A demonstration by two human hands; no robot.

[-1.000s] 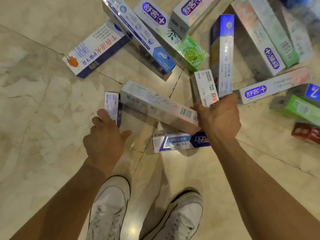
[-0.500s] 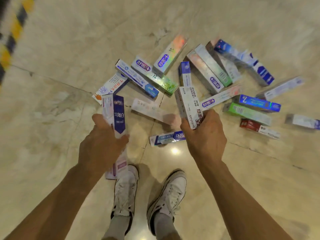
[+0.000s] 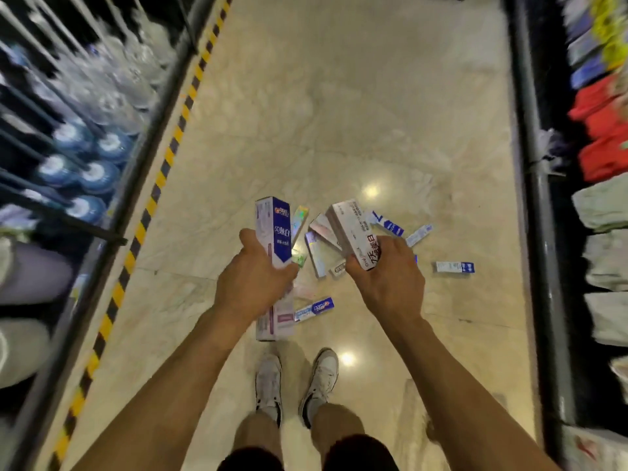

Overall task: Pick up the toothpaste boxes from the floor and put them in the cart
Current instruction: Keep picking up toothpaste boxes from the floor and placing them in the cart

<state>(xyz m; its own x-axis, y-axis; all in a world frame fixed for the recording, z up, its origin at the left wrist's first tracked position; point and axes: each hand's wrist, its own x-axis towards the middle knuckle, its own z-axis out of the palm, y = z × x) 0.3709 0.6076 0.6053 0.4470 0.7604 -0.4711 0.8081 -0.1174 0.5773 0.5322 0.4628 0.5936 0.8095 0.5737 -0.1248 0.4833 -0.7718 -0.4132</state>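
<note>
Both hands are loaded up here. The left hand (image 3: 253,283) is wrapped around a long white-and-dark-blue cardboard toothpaste box (image 3: 274,263), held roughly upright so it sticks out above and below the fist. There might be a second box stacked behind it, but it's too blurry to call. The right hand (image 3: 387,277) grips a white cardboard toothpaste box with red lettering (image 3: 353,232), angled up and to the left. Both arms are stretched forward and down, elbows a bit bent, hands about level with each other.

Progress-wise, I'd say it's early. Plenty of boxes are left on the shiny beige marble floor (image 3: 339,113). Taking the white sneakers (image 3: 295,379) as the landmark: a small white-and-blue box (image 3: 314,309) lies just ahead of them, the main scattered pile of boxes (image 3: 323,246) sits further ahead, between and behind the hands, and one white-and-blue box (image 3: 454,267) lies off to the right of that.

No cart that I can make out, so nothing's visibly in it.
</note>
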